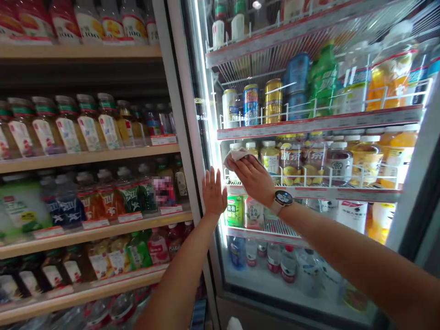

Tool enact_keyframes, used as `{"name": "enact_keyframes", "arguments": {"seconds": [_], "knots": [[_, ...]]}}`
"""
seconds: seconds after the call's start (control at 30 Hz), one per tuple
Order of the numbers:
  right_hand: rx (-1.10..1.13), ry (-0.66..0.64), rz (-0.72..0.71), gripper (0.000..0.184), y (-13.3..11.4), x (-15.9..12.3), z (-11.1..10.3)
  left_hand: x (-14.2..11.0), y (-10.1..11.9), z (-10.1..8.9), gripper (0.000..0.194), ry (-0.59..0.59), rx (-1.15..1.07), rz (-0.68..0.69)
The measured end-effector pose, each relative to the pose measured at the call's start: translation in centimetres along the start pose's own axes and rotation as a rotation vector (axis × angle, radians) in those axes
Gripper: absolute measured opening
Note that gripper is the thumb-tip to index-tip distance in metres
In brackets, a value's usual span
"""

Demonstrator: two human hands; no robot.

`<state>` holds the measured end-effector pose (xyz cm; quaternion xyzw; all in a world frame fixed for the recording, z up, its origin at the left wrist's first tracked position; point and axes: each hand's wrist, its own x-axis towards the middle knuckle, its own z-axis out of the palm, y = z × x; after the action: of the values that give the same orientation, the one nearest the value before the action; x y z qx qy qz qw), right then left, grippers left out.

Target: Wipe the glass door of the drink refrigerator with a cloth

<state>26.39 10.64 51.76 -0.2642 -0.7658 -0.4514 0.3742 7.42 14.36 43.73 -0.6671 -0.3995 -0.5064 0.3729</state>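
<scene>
My left hand (213, 195) lies flat with its fingers spread against the left edge of the lit fridge's door frame (192, 137). Under my right hand (252, 176), a pale cloth (237, 155) is pressed to the glass door, with the fingers stretched over it. A smartwatch (283, 197) sits on the right wrist. Behind the glass, next to the cloth, stand bottles of tea (270, 158) on a wire shelf. How the thumb meets the cloth is hidden.
To the left rise wooden shelves (85, 158) with rows of bottled drinks (90, 121). Inside the fridge are more shelves with cans (273, 101), a green bottle (325, 78) and juice bottles (366, 160). The fridge's right frame (409, 197) runs down the far side.
</scene>
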Motion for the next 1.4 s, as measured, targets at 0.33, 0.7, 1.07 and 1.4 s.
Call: {"name": "enact_keyframes", "arguments": {"seconds": [0.33,0.7,1.07,1.4], "knots": [[0.084,-0.104,-0.100,0.061,-5.4,-9.7,2.7,-0.1,-0.1,0.3,0.063,0.043,0.017,0.027],[0.140,-0.104,-0.105,0.063,-7.0,-12.6,3.9,-0.2,-0.1,0.2,0.063,0.043,0.007,0.014],[0.079,-0.085,-0.173,0.053,-1.4,-3.2,1.1,-0.3,-0.1,0.3,0.059,0.035,-0.019,-0.002],[0.008,-0.026,-0.024,0.057,-2.1,-1.0,1.1,-0.4,0.1,0.3,0.058,0.035,-0.032,-0.019]]}}
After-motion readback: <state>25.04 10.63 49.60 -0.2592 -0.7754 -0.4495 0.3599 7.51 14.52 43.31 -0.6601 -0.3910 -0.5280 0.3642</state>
